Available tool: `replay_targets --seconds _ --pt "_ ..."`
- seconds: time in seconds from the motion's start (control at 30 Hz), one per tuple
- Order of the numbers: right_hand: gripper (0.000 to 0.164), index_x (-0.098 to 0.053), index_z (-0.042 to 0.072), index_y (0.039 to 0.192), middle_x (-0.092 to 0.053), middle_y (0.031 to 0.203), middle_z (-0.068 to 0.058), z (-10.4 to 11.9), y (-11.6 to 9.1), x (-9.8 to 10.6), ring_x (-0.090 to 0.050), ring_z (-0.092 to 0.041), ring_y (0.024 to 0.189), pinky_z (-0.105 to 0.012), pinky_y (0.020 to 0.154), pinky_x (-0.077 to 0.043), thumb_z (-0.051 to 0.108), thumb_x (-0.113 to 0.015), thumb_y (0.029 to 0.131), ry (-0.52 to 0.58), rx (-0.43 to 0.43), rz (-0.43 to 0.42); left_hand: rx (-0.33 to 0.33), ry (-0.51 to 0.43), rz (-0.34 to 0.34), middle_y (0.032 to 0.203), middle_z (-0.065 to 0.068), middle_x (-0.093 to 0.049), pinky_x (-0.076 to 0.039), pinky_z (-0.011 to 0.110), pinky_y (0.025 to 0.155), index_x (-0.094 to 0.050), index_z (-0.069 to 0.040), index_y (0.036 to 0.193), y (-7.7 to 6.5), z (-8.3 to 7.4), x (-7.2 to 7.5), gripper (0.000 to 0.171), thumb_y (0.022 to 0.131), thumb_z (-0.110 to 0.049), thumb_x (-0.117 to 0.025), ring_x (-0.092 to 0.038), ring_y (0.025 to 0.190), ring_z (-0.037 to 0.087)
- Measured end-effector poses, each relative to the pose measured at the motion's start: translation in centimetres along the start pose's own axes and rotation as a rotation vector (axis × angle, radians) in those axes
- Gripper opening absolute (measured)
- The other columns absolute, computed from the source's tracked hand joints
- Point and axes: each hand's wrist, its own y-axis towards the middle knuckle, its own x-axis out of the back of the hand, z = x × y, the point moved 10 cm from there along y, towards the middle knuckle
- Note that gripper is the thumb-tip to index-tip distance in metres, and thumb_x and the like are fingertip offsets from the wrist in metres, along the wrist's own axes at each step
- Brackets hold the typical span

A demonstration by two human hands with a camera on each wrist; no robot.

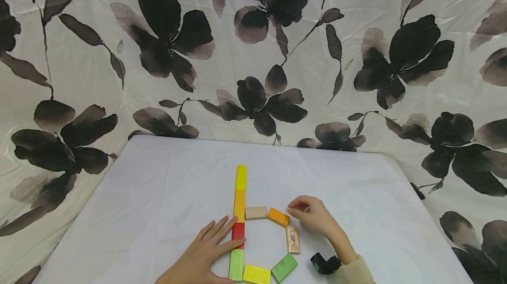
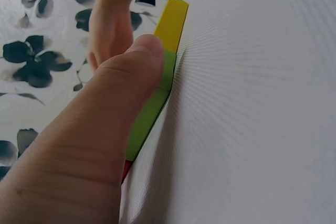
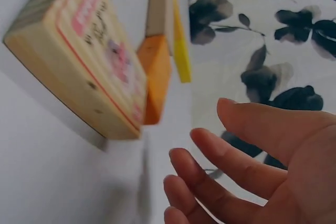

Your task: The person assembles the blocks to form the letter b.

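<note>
My left hand (image 1: pixel 206 248) lies with spread fingers against a straight line of blocks, touching the red block (image 1: pixel 238 230). Its thumb rests by the light green block (image 2: pixel 149 121) in the left wrist view. Above the red block the line continues with an amber block (image 1: pixel 239 204) and a yellow block (image 1: pixel 241 178). My right hand (image 1: pixel 314 215) hovers with loosely bent fingers, nothing in them, right of the orange block (image 1: pixel 278 217) and the printed wooden block (image 3: pixel 100 56). A beige block (image 1: pixel 255 212), a green block (image 1: pixel 284 268) and another yellow block (image 1: pixel 256 274) complete a curve.
A white cloth (image 1: pixel 178 178) covers the table, its far edge meeting a floral backdrop (image 1: pixel 269 50). A black device (image 1: pixel 325 263) is at the right wrist. The curve of blocks encloses a patch of white cloth right of the straight line.
</note>
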Motion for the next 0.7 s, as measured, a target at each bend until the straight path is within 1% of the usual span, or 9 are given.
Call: replay_targets --seconds 0.13,0.23,0.37,0.47,0.53,0.6,0.63,0.7 --pt "0.018 -0.071 0.008 0.106 -0.066 0.093 0.003 1.3 -0.5 2.5 -0.058 -0.014 0.085 -0.03 0.074 -0.05 0.019 -0.073 0.092 -0.043 0.042 -0.103 0.008 -0.006 0.003 0.165 -0.001 -0.021 -0.025 0.058 0.111 -0.043 -0.047 0.147 0.0 0.2 0.0 0.083 0.075 -0.088 -0.048 -0.024 0.148 0.028" --pt "0.023 -0.07 0.008 0.112 -0.067 0.101 0.0 2.7 -1.3 4.4 -0.06 -0.016 0.091 -0.033 0.078 -0.052 0.017 -0.074 0.091 -0.091 0.113 -0.185 0.012 -0.035 0.002 0.165 -0.001 -0.02 -0.027 0.061 0.11 -0.042 -0.047 0.147 0.0 0.3 0.2 0.084 0.074 -0.087 -0.051 -0.024 0.147 0.029" --pt "0.029 -0.067 0.008 0.117 -0.067 0.108 -0.004 4.6 -2.7 7.1 -0.062 -0.021 0.094 -0.04 0.08 -0.053 0.009 -0.075 0.089 -0.143 0.236 -0.304 0.021 -0.097 -0.006 0.165 -0.002 -0.018 -0.028 0.062 0.11 -0.042 -0.045 0.148 0.1 0.4 0.5 0.084 0.075 -0.084 -0.056 -0.026 0.146 0.026" --pt "0.042 -0.062 0.006 0.126 -0.065 0.117 -0.008 6.0 -3.9 9.0 -0.063 -0.025 0.101 -0.043 0.082 -0.053 0.003 -0.075 0.086 -0.192 0.35 -0.421 0.049 -0.14 -0.009 0.165 -0.002 -0.019 -0.032 0.061 0.108 -0.043 -0.043 0.148 0.1 0.6 1.2 0.08 0.078 -0.078 -0.061 -0.031 0.144 0.024" --pt "0.052 -0.057 0.003 0.133 -0.061 0.127 -0.012 7.0 -4.9 10.2 -0.06 -0.027 0.11 -0.036 0.092 -0.05 0.001 -0.075 0.085 -0.222 0.447 -0.509 0.054 -0.149 -0.029 0.165 0.001 -0.02 -0.035 0.06 0.107 -0.044 -0.041 0.148 0.2 0.7 2.2 0.077 0.08 -0.072 -0.064 -0.034 0.143 0.024" --pt "0.052 -0.052 0.0 0.139 -0.056 0.137 -0.017 7.9 -5.9 11.4 -0.056 -0.033 0.12 -0.031 0.103 -0.043 0.011 -0.071 0.091 -0.263 0.552 -0.614 0.063 -0.114 -0.068 0.164 0.003 -0.022 -0.034 0.059 0.108 -0.045 -0.039 0.148 0.2 1.0 3.8 0.074 0.083 -0.066 -0.067 -0.035 0.143 0.026" --pt "0.052 -0.051 -0.001 0.14 -0.053 0.14 -0.018 8.3 -6.5 11.9 -0.053 -0.035 0.123 -0.029 0.107 -0.039 0.017 -0.068 0.094 -0.29 0.597 -0.668 0.065 -0.081 -0.094 0.164 0.004 -0.022 -0.033 0.059 0.108 -0.045 -0.038 0.149 0.2 1.2 4.7 0.073 0.084 -0.063 -0.068 -0.034 0.143 0.028" --pt "0.053 -0.051 -0.002 0.141 -0.05 0.144 -0.021 9.0 -7.5 12.8 -0.049 -0.039 0.128 -0.031 0.113 -0.032 0.029 -0.062 0.098 -0.349 0.672 -0.766 0.066 0.009 -0.167 0.164 0.006 -0.023 -0.028 0.059 0.11 -0.045 -0.034 0.149 0.1 1.5 7.0 0.073 0.085 -0.059 -0.069 -0.031 0.145 0.032"
